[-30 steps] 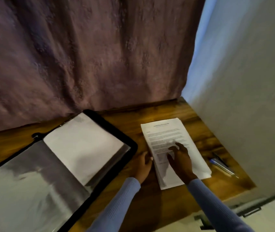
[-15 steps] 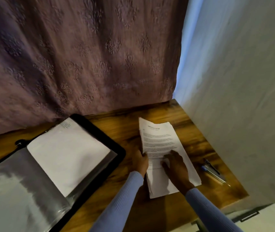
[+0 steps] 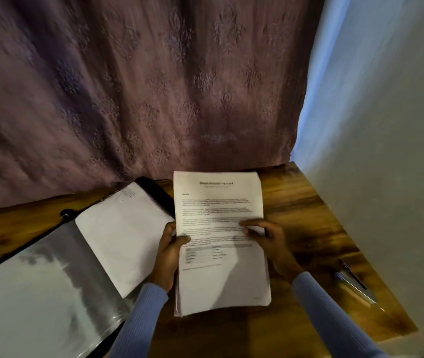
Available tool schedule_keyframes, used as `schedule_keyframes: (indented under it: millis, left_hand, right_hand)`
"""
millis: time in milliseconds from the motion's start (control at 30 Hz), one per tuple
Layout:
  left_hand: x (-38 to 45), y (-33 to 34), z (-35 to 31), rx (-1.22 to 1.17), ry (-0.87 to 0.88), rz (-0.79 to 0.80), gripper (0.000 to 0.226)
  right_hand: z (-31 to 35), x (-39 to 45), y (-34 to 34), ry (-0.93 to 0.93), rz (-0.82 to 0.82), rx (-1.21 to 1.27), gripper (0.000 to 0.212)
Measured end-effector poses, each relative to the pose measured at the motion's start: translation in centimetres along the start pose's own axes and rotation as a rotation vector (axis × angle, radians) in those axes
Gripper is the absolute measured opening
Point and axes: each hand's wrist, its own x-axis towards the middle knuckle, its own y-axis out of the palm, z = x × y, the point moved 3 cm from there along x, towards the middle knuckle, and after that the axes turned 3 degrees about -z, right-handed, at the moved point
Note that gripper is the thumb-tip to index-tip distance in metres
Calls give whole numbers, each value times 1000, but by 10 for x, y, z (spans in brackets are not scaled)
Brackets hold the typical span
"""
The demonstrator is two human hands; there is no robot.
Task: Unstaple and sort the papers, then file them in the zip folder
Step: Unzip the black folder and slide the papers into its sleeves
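Papers: a thin printed stack (image 3: 218, 202) held above the wooden surface (image 3: 309, 228), just right of the open zip folder (image 3: 51, 280).
Left hand: (image 3: 169, 251) pinches the stack's left edge, thumb on top.
Right hand: (image 3: 265, 236) grips the right edge, fingers curled over the page.
Handling: light, floppy, loose sheets likely to slide; best held at both side edges.
Staple: not visible.

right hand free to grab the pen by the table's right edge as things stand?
Probably not right away: the right hand is gripping the paper stack together with the left hand. The path looks open, though: only bare wooden table lies between it and the pen.
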Motion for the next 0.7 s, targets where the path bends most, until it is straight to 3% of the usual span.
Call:
schedule_keyframes:
  millis: [200,467,633,667,700]
  left_hand:
    - [-16,-5,-23,-51,250,-68,44]
    - [-23,-6,-19,-6,230,-52,28]
    - [-23,-11,-29,6,162,37,28]
    - [-24,-14,-30,24,152,64,31]
    - [-26,-18,-29,52,131,85,34]
  right_hand:
    - [28,-11,21,-267,7,-1,24]
    - [14,-17,31,-222,49,-124,25]
    - [47,-11,65,-395,64,-590,24]
    - [54,-14,76,-390,98,-700,27]
    - [62,-19,88,-400,129,-796,47]
